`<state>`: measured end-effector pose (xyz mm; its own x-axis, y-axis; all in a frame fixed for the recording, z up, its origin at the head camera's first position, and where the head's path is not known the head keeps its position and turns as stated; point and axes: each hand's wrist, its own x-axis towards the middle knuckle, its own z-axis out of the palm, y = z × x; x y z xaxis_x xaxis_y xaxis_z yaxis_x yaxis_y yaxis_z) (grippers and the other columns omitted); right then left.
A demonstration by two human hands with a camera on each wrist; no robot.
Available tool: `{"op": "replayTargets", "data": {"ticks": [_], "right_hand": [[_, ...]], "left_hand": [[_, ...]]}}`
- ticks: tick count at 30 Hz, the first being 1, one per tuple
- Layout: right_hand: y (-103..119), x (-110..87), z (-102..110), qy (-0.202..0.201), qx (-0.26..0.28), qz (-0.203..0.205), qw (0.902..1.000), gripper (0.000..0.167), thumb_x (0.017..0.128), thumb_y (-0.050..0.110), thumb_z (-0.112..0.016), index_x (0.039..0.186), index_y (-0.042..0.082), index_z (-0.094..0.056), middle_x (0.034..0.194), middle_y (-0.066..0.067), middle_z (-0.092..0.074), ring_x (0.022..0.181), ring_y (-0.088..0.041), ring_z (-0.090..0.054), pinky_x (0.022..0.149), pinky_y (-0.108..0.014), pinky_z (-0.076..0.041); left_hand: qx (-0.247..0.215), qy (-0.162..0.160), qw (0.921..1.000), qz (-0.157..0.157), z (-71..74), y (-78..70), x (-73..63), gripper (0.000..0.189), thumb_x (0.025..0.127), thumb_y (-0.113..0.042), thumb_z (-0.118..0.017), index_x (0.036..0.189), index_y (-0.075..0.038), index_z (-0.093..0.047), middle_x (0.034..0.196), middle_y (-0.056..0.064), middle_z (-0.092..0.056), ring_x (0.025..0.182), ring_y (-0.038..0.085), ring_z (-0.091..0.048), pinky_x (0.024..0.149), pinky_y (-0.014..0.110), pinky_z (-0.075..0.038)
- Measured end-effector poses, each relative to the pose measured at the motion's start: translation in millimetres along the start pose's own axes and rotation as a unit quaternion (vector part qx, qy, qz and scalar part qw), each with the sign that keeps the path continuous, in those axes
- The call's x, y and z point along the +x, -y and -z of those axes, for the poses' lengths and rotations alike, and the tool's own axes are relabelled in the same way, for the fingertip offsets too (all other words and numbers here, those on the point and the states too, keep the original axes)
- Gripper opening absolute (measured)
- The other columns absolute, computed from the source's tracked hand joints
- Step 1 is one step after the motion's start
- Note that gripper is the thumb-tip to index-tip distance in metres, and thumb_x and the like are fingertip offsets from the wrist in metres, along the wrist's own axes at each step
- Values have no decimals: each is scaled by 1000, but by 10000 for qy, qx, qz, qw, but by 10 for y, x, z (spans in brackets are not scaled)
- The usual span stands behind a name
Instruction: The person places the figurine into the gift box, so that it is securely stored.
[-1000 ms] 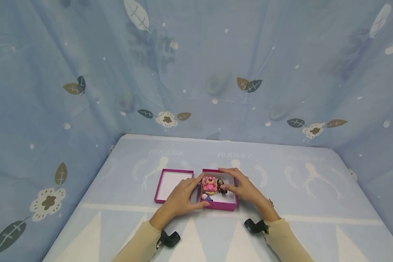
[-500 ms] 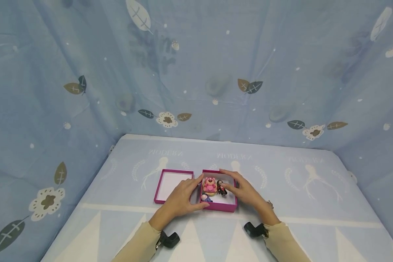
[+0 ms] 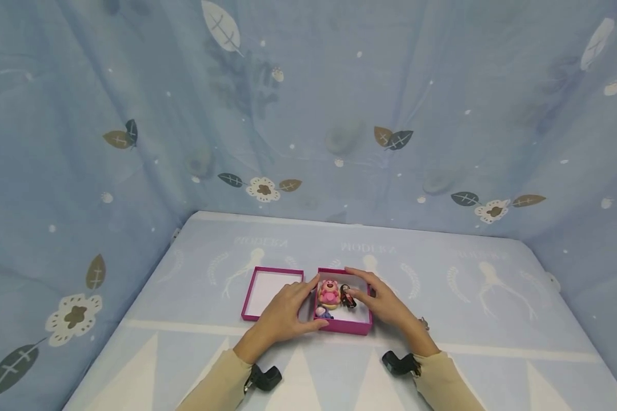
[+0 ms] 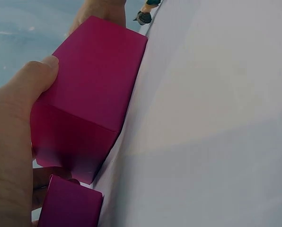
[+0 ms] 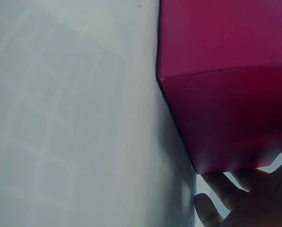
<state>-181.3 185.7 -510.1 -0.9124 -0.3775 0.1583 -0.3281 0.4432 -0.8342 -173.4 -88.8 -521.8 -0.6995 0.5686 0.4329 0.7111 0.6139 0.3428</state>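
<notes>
Blue curtain [image 3: 308,85] printed with leaves and white flowers rises beyond and around both hands. Below it, pale blue and white tabletop [image 3: 488,322], with faded lettering and triangles, lies under the forearms. Beige sleeves [image 3: 216,382], one per arm; a black wrist device [image 3: 264,377] by each cuff.

Left hand [image 3: 283,311] grips the near left corner of the box, thumb pressed on the near wall, fingers along the left side. Right hand [image 3: 388,299] lies at the right side: index finger at the far rim, thumb reaching inside. Whether that thumb pinches anything, cannot tell.

Magenta box [image 3: 347,327] sits on the tabletop between the hands, open upward. Walls smooth, plain, deep pink-red, edges crisp; interior whitish. Shallow lid [image 3: 267,291], same magenta rim, white inside facing up, lies just beyond and left of the left hand, which partly covers it.

Inside the box, three toys. Pink bear figurine [image 3: 329,293], the biggest, near the left fingertips, paler muzzle, yellowish base. Black-haired doll [image 3: 347,298], dark outfit with a touch of red, at the right thumb. Bluish figurine [image 3: 324,311], pale head, just beyond the left thumb.
</notes>
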Motion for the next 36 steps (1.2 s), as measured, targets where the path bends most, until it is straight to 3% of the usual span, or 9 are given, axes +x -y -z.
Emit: {"op": "replayTargets", "data": {"ticks": [15, 22, 28, 36], "right_hand": [[20, -10, -32, -34, 124, -61, 9999, 51, 97, 14, -60, 146, 10, -45, 148, -16, -46, 139, -42, -36, 109, -67, -26], [77, -11, 0, -139, -415, 144, 9989, 53, 96, 18, -62, 146, 11, -46, 145, -19, -44, 136, -44, -40, 105, -69, -30], [102, -78, 196, -246, -700, 413, 9964, 57, 93, 22, -67, 146, 15, -47, 143, -16, -45, 134, -41, -42, 105, -67, -33], [40, -341, 538, -359, -975, 308, 9941, 65, 87, 21, -75, 146, 19, -47, 137, -13, -50, 122, -36, -50, 99, -63, -41]], "left_hand": [[-32, 3, 10000, 9, -1, -2, -21, 96, 80, -69, -64, 152, -10, -37, 125, 4, -65, 108, 19, -61, 93, 40, -48], [-18, 22, 10000, 27, 14, 3, -12, 97, 79, -67, -66, 152, -11, -36, 125, 5, -66, 108, 20, -61, 93, 40, -49], [-87, 9, 10000, 27, 11, 6, 1, 97, 80, -68, -65, 152, -11, -36, 125, 4, -65, 108, 19, -61, 93, 40, -48], [-111, -30, 9999, -2, 2, 0, -3, 97, 80, -68, -65, 152, -10, -36, 125, 4, -65, 107, 19, -61, 93, 40, -48]]}}
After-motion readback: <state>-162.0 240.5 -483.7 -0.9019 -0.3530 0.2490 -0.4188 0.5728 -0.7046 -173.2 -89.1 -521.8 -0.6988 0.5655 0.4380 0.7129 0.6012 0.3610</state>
